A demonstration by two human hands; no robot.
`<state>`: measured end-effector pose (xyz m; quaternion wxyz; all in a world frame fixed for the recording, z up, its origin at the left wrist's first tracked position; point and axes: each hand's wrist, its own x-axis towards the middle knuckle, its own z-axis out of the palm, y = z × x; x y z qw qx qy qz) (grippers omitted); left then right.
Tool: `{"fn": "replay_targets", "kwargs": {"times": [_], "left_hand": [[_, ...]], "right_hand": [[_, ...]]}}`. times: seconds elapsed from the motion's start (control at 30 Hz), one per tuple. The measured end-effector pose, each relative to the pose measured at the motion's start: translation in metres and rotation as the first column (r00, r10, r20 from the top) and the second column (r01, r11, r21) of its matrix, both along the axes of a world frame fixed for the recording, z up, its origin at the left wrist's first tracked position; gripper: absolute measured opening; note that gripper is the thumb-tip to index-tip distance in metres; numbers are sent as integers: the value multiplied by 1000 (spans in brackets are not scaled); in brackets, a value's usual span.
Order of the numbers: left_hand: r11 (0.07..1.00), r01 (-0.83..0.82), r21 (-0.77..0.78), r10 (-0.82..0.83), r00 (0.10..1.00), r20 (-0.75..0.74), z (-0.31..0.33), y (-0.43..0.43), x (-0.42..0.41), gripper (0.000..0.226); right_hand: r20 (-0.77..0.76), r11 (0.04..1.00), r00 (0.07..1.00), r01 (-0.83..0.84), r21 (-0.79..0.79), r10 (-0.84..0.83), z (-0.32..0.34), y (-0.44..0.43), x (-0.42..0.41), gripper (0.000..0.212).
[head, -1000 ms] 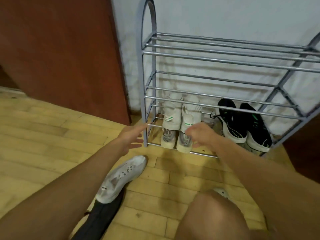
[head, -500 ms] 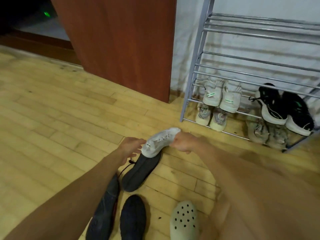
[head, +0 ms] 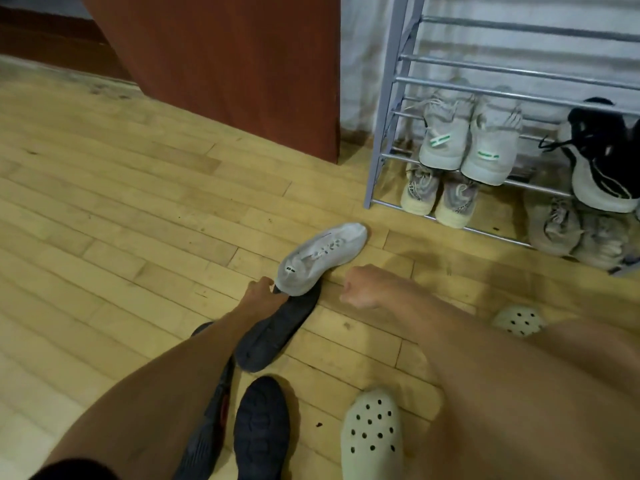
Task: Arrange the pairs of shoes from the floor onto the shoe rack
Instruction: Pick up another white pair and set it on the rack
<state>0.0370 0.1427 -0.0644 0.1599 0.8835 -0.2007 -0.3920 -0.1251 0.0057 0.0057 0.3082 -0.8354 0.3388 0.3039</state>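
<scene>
A white sneaker lies on the wooden floor with its heel resting on a dark shoe. My left hand grips the sneaker's heel, and its fingertips are hidden behind the heel. My right hand is curled into a loose fist just right of the sneaker, holding nothing. The grey metal shoe rack stands at the upper right against the wall. It holds a white pair and a black-and-white pair, with a beige pair and a grey pair below.
Two more dark shoes lie near my legs. One pale perforated clog sits at the bottom and another at the right. A brown door stands left of the rack. Bare floorboards stretch to the left.
My hands came back from the rack to the floor. The right hand let go of the white sneaker's toe and drew right. The left hand closed on the heel.
</scene>
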Motion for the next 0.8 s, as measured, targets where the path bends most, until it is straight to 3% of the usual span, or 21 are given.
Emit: {"fn": "replay_targets", "kwargs": {"times": [0.1, 0.2, 0.43, 0.53, 0.67, 0.8], "left_hand": [[990, -144, -11, 143, 989, -48, -17, -20, 9, 72], [966, -258, -6, 256, 962, -99, -29, -41, 11, 62], [942, -332, 49, 335, 939, -81, -39, -59, 23, 42], [927, -373, 51, 374, 899, -229, -22, -54, 23, 28], [892, -452, -3, 384, 761, -523, 9, -50, 4, 23], [886, -457, -75, 341, 753, -563, 47, -40, -14, 9]], "right_hand": [[-9, 999, 999, -32, 26, 32, -17, -14, 2, 20], [-2, 999, 1000, -21, 48, 21, -26, -29, 5, 19], [51, 995, 999, 6, 100, -12, -32, -52, 6, 20], [68, 996, 997, 26, 80, -31, -27, -51, 5, 31], [58, 998, 998, 17, 61, -20, -13, -37, 5, 41], [104, 998, 994, 34, 45, -38, 17, -16, -1, 34]]}}
